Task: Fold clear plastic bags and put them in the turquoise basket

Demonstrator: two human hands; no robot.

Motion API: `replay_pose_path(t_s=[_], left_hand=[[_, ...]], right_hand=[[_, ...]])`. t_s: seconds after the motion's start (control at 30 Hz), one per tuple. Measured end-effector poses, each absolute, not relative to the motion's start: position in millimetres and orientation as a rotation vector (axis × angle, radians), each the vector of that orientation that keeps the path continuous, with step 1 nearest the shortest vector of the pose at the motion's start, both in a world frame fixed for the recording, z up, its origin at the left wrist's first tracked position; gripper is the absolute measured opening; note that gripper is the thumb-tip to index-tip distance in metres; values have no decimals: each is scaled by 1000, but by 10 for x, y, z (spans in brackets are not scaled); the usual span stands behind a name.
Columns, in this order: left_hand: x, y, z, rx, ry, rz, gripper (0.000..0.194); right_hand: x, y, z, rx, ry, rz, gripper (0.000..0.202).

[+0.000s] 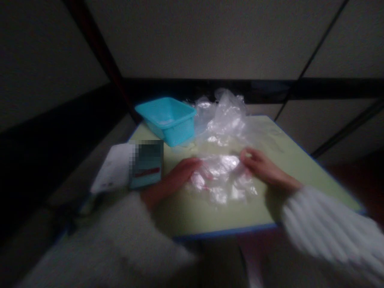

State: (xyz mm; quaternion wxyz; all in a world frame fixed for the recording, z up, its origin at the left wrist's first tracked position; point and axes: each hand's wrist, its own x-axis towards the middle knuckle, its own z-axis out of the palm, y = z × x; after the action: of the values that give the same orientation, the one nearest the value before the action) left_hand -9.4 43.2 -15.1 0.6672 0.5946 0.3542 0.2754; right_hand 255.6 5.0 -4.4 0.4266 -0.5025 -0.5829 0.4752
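Note:
A clear plastic bag point(220, 176) with faint red marks is stretched between my two hands, just over the table. My left hand point(187, 170) is closed on the bag's left upper edge. At its right upper corner, my right hand point(256, 162) pinches the plastic between thumb and fingers. Blur hides the exact fingertips and whatever the bag may contain. Behind it, a heap of crumpled clear plastic bags point(229, 114) lies toward the far edge.
A turquoise plastic basket point(180, 132) stands at the back left of the pale yellow-green table point(198, 222), which has a blue edge. Left of my left hand lie a partly pixelated dark box-like object point(150, 160) and a white sheet point(112, 166). Wall panels point(210, 40) rise behind.

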Motion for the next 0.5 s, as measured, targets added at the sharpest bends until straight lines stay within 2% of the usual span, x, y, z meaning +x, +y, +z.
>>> replay_pose_path(t_s=[0.07,0.2,0.27,0.37,0.5], left_hand=[[-94,425,-136,1364,827,609,43],[-91,385,-74,1363,866,499,93],[-90,376,-71,1375,896,470,108],[-87,389,-88,1425,1005,512,107],[-85,440,-90,1480,1208,684,92]], right_hand=[[2562,68,-80,-1309,-1465,1166,32],[2574,89,-89,-1370,-1403,1158,29],[2584,98,-79,-1405,-1359,1135,29],[2611,113,-62,-1461,-1366,1103,28],[2660,87,-16,-1455,-1447,1294,31]])
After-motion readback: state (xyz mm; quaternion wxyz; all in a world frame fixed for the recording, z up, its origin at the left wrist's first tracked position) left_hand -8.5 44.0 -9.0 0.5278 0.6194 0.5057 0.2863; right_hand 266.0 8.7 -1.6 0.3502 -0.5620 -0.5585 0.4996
